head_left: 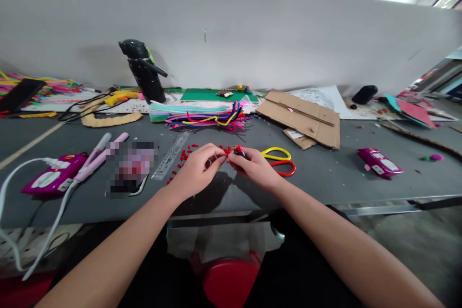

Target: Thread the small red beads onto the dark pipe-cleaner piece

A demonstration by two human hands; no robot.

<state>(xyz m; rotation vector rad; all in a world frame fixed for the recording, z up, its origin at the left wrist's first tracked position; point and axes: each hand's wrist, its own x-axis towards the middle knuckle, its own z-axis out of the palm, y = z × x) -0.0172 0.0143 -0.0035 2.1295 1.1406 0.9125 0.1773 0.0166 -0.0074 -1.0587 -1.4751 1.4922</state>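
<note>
Over the grey table (325, 178), my left hand (199, 166) has its thumb and fingers pinched on a small red piece (227, 150). My right hand (254, 166) meets it at the fingertips, closed around a dark lighter-like tool with a red top (238, 149). Several small red pieces (184, 156) lie on the table to the left of my left hand. Scissors with yellow and red handles (285, 168) rest beside my right hand, their blades hidden. A clear ruler (171, 156) lies left of the red pieces.
Behind my hands lies a bundle of coloured pipe cleaners (202, 114), with flat cardboard (303, 118) to its right. At left are a phone (133, 168), a pink hair iron (96, 159), a purple box (54, 175) and a black flask (146, 74). Another purple box (379, 162) sits at right.
</note>
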